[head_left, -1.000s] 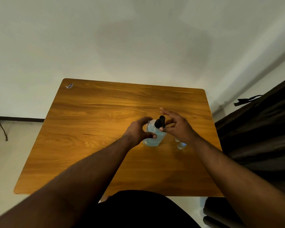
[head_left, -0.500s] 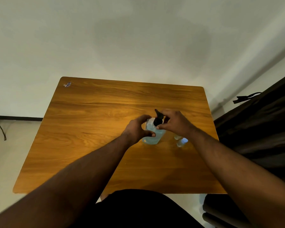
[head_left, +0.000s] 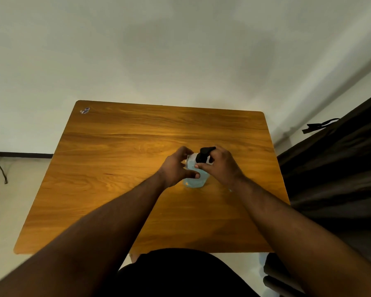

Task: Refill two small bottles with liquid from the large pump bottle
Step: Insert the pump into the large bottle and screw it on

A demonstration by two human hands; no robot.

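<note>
Both hands were curled: the left hand [head_left: 176, 168] around a clear bottle [head_left: 194, 179], the right hand [head_left: 222, 166] around its black pump [head_left: 202, 156]. Pale blue liquid was held inside, on a smooth wooden table [head_left: 116, 157].

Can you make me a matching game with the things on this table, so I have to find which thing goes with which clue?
Things:
1. large pump bottle
2. pump head
3. table
4. sticker

Clues:
A. black
B. brown wood with grain lines
C. in the table's far left corner
D. clear, with pale blue liquid inside

Pairs: 1-D, 2-A, 3-B, 4-C

Bonus: the left hand holds the bottle's body and the right hand grips around the pump.
</note>
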